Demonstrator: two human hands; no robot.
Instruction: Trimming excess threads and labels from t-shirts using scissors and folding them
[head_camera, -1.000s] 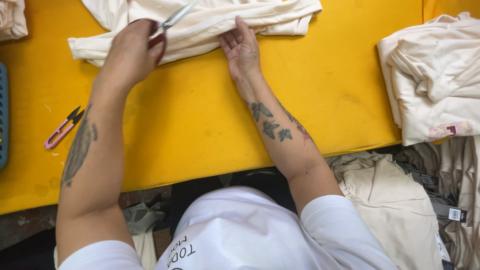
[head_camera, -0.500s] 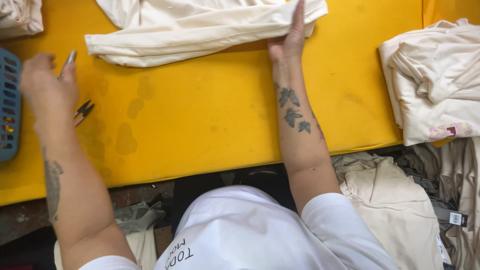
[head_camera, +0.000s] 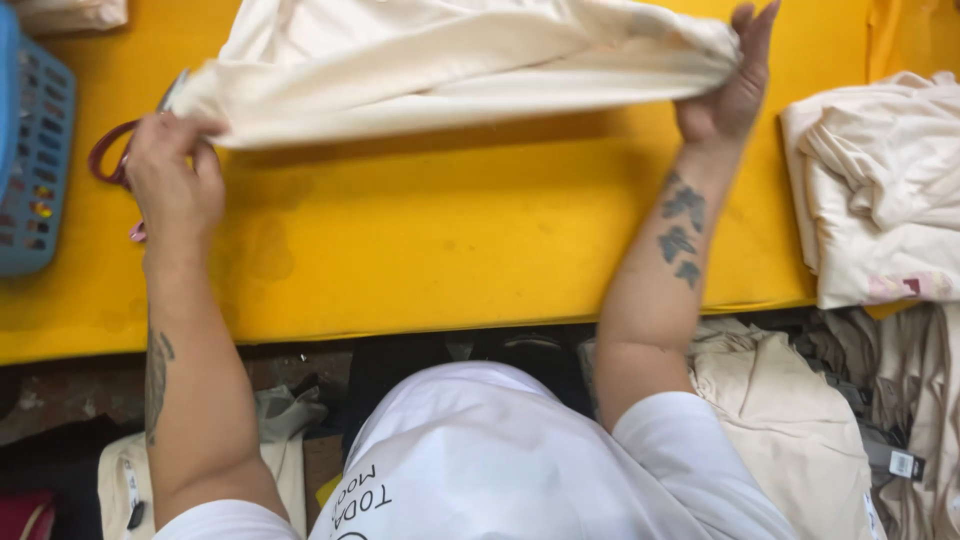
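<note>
Presently, cloth (head_camera: 450, 70): held stretched above the yellow desk (head_camera: 450, 240).
Left hand (head_camera: 175, 185): fingers pinched on one end.
Right hand (head_camera: 730, 90): fingers closed on the other.
Basket (head_camera: 30, 150): set at the desk's left edge.

Bright, even overhead light casts a soft shadow under the lifted cream garment (head_camera: 450, 70), which is slightly motion-blurred.

Worktop (head_camera: 480, 260): yellow, faint darker stains left of centre. Blue plastic basket (head_camera: 35, 150) at left edge. Snips with pink-red handles (head_camera: 108, 165) just right of basket, partly hidden. Folded cream cloth (head_camera: 70, 14) at far left corner. Stack of cream garments (head_camera: 880, 190) at right edge. Floor below near edge: more cream garments (head_camera: 790, 420), heaped.
</note>
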